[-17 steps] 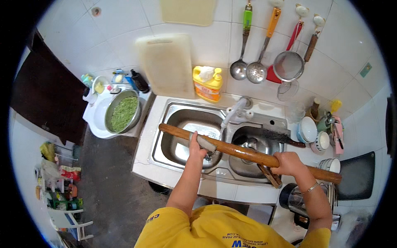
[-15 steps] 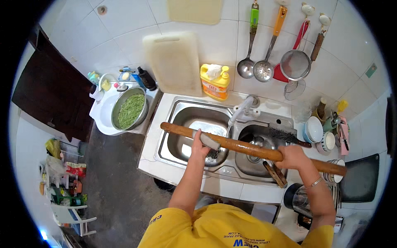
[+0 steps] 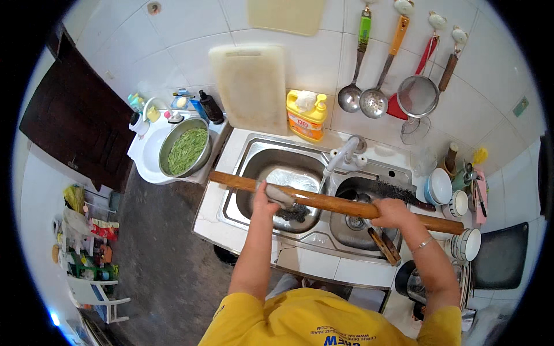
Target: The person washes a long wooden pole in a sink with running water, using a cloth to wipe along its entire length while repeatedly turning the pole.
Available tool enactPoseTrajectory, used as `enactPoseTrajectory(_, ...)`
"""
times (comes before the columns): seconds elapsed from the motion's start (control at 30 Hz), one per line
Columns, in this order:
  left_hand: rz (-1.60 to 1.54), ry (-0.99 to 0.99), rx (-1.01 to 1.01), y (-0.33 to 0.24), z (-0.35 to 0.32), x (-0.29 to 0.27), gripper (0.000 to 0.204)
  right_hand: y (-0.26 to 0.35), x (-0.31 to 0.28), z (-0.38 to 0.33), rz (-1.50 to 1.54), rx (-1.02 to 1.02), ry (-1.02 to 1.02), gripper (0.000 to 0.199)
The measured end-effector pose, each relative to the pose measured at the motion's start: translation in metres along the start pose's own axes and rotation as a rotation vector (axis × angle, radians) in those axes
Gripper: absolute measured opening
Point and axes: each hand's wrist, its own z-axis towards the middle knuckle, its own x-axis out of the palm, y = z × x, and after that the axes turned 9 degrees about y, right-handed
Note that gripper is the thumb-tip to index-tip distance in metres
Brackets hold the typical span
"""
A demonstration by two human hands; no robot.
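A long wooden rolling pin [image 3: 329,200] lies slantwise above the double sink, its left end the farther one. My right hand [image 3: 393,214] is closed round it over the right basin. Over the left basin, my left hand [image 3: 263,204] is closed on a greyish-white cloth [image 3: 279,197] pressed against the pin; part of the cloth blurs. Below the pin, a dark scouring pad [image 3: 295,212] lies in the left basin [image 3: 259,164]. From the white faucet [image 3: 344,153] a thin stream runs down behind the pin. Wooden handles [image 3: 385,245] lean out over the right basin's front rim.
A black-bristled brush [image 3: 397,191] lies behind the right basin. Bowls [image 3: 438,185] stand to the right. A yellow soap jug [image 3: 306,118] and an upright cutting board [image 3: 251,86] are at the back. At left, a metal bowl of cut green beans [image 3: 187,151] sits on a white washbasin [image 3: 145,151].
The rolling pin and both my hands have shifted left. More of the dark scouring pad shows beneath the pin, and the whole view has tilted slightly.
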Motion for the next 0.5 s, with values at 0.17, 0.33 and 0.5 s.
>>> enactPoseTrajectory(0.17, -0.002, -0.113, 0.109, -0.016, -0.003, -0.015, 0.056, 0.012, 0.038, 0.048, 0.063, -0.020, -0.039, 0.042)
enactPoseTrajectory(0.33, -0.055, -0.146, 0.158, -0.017, 0.019, -0.051, 0.053, 0.015, 0.073, 0.092, 0.039, 0.029, -0.040, 0.040)
enactPoseTrajectory(0.5, 0.100, -0.151, 0.121, 0.001, 0.021, -0.065, 0.049, 0.025, 0.081, 0.114, 0.056, 0.087, -0.102, 0.038)
